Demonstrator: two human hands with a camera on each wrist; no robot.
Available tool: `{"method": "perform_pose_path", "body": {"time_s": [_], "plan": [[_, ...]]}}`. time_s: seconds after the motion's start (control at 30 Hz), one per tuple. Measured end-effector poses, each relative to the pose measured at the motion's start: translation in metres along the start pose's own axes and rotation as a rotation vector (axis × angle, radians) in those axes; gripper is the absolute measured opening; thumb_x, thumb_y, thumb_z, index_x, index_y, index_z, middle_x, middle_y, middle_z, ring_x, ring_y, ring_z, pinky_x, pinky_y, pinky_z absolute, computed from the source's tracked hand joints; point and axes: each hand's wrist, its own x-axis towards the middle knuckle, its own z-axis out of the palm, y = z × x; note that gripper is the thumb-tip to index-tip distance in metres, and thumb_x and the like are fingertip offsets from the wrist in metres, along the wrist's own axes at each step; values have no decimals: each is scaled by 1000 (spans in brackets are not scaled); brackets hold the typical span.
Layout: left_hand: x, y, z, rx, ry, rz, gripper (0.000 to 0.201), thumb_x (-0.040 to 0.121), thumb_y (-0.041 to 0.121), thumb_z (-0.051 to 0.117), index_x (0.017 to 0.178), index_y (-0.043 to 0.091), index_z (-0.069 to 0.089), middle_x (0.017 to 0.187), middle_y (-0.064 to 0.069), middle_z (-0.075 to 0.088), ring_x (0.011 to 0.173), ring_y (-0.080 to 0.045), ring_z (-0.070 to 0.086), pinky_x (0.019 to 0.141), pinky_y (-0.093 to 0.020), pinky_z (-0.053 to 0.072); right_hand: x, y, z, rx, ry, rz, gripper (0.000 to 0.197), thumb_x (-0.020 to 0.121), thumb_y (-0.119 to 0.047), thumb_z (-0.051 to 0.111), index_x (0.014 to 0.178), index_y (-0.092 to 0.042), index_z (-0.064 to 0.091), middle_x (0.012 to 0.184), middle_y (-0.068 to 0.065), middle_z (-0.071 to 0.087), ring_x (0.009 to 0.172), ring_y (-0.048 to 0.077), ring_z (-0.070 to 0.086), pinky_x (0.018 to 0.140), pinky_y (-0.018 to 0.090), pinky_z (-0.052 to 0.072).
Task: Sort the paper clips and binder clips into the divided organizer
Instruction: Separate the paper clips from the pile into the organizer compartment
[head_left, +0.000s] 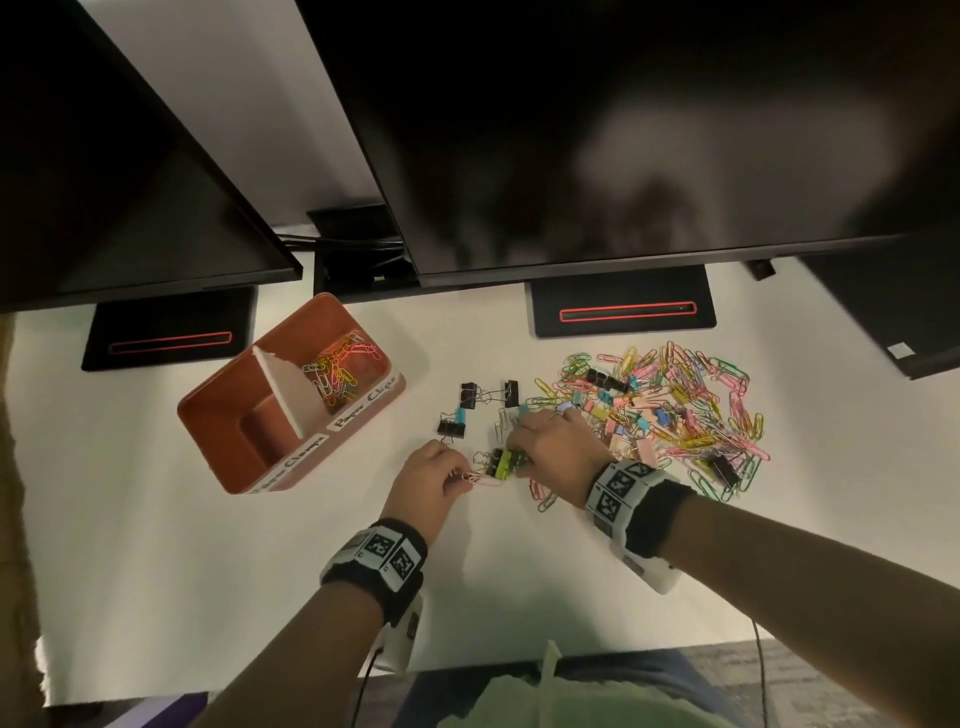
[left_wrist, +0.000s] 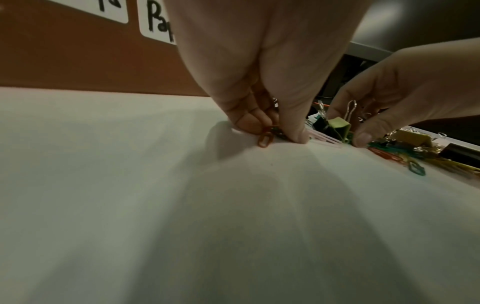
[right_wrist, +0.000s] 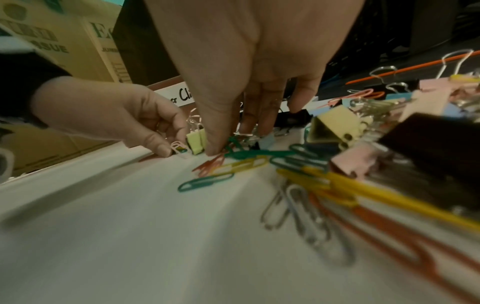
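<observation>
Both hands work low on the white desk (head_left: 156, 519). Left hand (head_left: 428, 480) pinches a few paper clips (head_left: 475, 478) against the surface; right hand (head_left: 550, 447) has its curled fingers closed on a lime-green binder clip (head_left: 505, 462). Black binder clips (head_left: 470, 397) lie scattered just beyond, and a big mixed pile of clips (head_left: 675, 410) spreads to the right. Further left stands the orange divided organizer (head_left: 218, 421): its far compartment holds coloured paper clips (head_left: 337, 371), the near one looks bare. Two monitors (head_left: 623, 130) overhang the back.
</observation>
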Motion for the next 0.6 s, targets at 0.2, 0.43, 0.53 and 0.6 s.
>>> {"method": "perform_pose_path", "body": {"time_s": [0.2, 0.43, 0.53, 0.6], "plan": [[7, -2, 0, 70, -20, -48, 11, 79, 19, 69, 88, 12, 68, 86, 5, 50, 92, -16, 41, 84, -28, 39, 10, 3, -9, 94, -62, 49, 27, 86, -29, 61, 112, -22, 59, 109, 0, 65, 105, 22, 55, 96, 39, 36], [8, -2, 0, 114, -35, -46, 8, 81, 21, 67, 85, 14, 66, 87, 4, 54, 90, -12, 38, 80, -23, 36, 17, 4, -23, 22, -147, 41, 13, 86, -26, 62, 97, -22, 66, 107, -1, 57, 98, 20, 54, 96, 39, 32], [8, 1, -1, 87, -48, -40, 7, 81, 18, 67, 85, 12, 65, 83, 4, 52, 84, -14, 48, 75, -23, 40, 19, 4, -24, 9, -160, 2, 12, 84, -24, 64, 95, -21, 68, 110, -1, 52, 96, 19, 55, 93, 39, 31], [8, 1, -3, 77, -56, -52, 7, 82, 16, 66, 87, 11, 65, 85, 1, 55, 81, -14, 51, 76, -24, 43, 19, 5, -24, 29, -177, -2, 11, 85, -24, 63, 95, -21, 66, 106, -3, 58, 97, 18, 56, 95, 38, 29]]}}
